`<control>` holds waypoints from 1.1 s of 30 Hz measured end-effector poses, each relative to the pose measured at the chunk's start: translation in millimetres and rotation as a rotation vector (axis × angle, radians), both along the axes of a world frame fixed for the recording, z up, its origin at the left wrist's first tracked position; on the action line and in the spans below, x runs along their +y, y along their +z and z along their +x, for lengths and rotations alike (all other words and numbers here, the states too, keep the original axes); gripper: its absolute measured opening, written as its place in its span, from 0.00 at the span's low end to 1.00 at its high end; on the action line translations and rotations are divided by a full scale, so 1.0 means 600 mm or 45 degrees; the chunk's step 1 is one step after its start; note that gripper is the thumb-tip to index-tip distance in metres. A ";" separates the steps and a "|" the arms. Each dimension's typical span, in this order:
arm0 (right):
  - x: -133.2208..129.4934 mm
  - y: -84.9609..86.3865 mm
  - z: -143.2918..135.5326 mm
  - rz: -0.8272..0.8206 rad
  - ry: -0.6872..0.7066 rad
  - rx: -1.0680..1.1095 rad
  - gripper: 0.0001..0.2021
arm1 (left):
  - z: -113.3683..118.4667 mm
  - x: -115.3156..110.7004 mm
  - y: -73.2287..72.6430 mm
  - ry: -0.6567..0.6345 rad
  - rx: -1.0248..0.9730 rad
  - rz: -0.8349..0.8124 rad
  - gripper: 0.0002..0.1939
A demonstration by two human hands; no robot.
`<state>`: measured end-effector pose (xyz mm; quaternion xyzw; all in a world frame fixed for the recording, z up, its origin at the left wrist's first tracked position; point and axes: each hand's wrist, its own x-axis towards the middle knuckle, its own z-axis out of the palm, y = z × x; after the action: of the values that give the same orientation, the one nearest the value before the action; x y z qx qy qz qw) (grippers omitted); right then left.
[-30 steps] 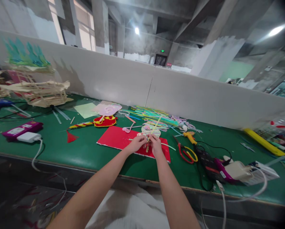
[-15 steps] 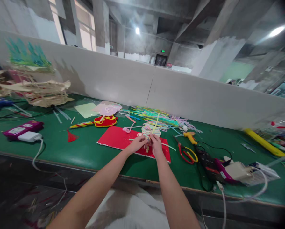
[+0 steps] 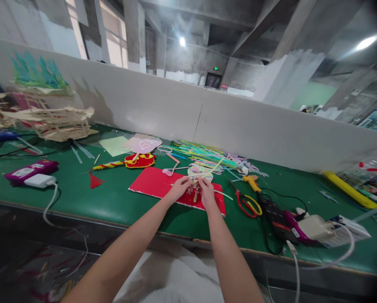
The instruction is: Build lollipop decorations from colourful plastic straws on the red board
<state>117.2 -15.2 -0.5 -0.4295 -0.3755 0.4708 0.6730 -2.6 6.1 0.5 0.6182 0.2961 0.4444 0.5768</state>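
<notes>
Pipe cleaner (image 3: 217,165), yellow and thin, poked up from the right hand (image 3: 206,187), which pinched it nearly closed. The left hand (image 3: 180,187) curled just beside; its hold was hidden. Under both was a red board (image 3: 152,182), with scissors (image 3: 238,198) to their right.

both hands (image 3: 193,188) over red board (image 3: 150,182), fingers at yellow strip (image 3: 217,166), red-handled pliers (image 3: 247,204) right, green counter (image 3: 112,206)
</notes>
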 end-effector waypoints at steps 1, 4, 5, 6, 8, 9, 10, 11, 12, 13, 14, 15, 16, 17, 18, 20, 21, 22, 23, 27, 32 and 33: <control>0.000 0.000 0.000 0.002 -0.003 0.005 0.14 | 0.000 0.000 0.000 -0.006 -0.001 -0.005 0.14; 0.000 -0.001 0.001 0.012 0.005 0.025 0.13 | 0.001 0.000 0.000 -0.009 0.007 0.006 0.14; 0.000 -0.001 0.001 0.012 0.010 0.028 0.13 | 0.001 0.000 0.000 0.000 0.005 0.014 0.14; 0.001 -0.001 0.001 0.009 0.015 0.029 0.13 | 0.001 0.001 0.000 0.010 0.003 0.022 0.14; 0.001 -0.002 0.001 0.002 0.021 0.027 0.13 | 0.000 0.003 -0.001 0.028 -0.001 0.036 0.14; 0.002 -0.002 0.000 0.001 0.024 0.025 0.13 | 0.000 0.003 -0.001 0.039 -0.005 0.042 0.14; 0.002 -0.002 0.000 0.003 0.028 0.024 0.12 | -0.001 0.004 -0.001 0.048 -0.007 0.050 0.14; 0.002 -0.002 0.000 0.007 0.029 0.022 0.12 | -0.001 0.005 -0.001 0.054 -0.007 0.058 0.14; 0.002 -0.002 0.000 0.007 0.028 0.022 0.12 | -0.002 0.005 -0.001 0.057 -0.006 0.068 0.14; 0.002 -0.002 0.000 0.003 0.031 0.023 0.12 | -0.002 0.005 -0.001 0.057 -0.001 0.077 0.14; 0.002 -0.002 0.000 -0.003 0.032 0.024 0.12 | -0.002 0.004 0.000 0.051 0.009 0.088 0.14; 0.002 -0.002 0.001 -0.010 0.039 0.025 0.12 | -0.003 0.003 0.002 0.041 0.023 0.101 0.14; 0.002 -0.002 0.001 -0.016 0.046 0.026 0.12 | -0.003 0.001 0.003 0.028 0.039 0.117 0.14; 0.001 -0.002 0.001 -0.018 0.053 0.028 0.12 | -0.003 -0.001 0.005 0.012 0.060 0.136 0.13; 0.001 -0.002 0.002 -0.016 0.058 0.028 0.12 | -0.004 -0.003 0.006 -0.003 0.083 0.157 0.13; 0.002 -0.003 0.003 -0.013 0.063 0.027 0.12 | -0.005 -0.006 0.009 -0.032 0.125 0.186 0.14; 0.002 -0.004 0.004 -0.012 0.063 0.024 0.12 | -0.005 -0.007 0.009 -0.053 0.145 0.194 0.14; 0.003 -0.005 0.004 -0.010 0.063 0.020 0.12 | -0.005 -0.008 0.008 -0.080 0.165 0.198 0.14; 0.003 -0.007 0.005 -0.007 0.069 0.015 0.11 | -0.004 -0.009 0.007 -0.115 0.183 0.200 0.14; 0.006 -0.010 0.007 0.012 0.106 0.000 0.11 | 0.000 -0.011 0.002 -0.222 0.211 0.197 0.16; 0.003 -0.006 0.003 -0.035 0.074 0.033 0.12 | 0.003 -0.012 0.002 -0.164 0.137 0.152 0.15; 0.002 -0.004 0.002 -0.043 0.068 0.046 0.12 | 0.003 -0.012 0.002 -0.146 0.127 0.153 0.15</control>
<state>118.7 -13.9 -3.1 -0.4220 -0.3667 0.5024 0.6595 -0.9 -0.8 1.9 0.6889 0.2614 0.3963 0.5478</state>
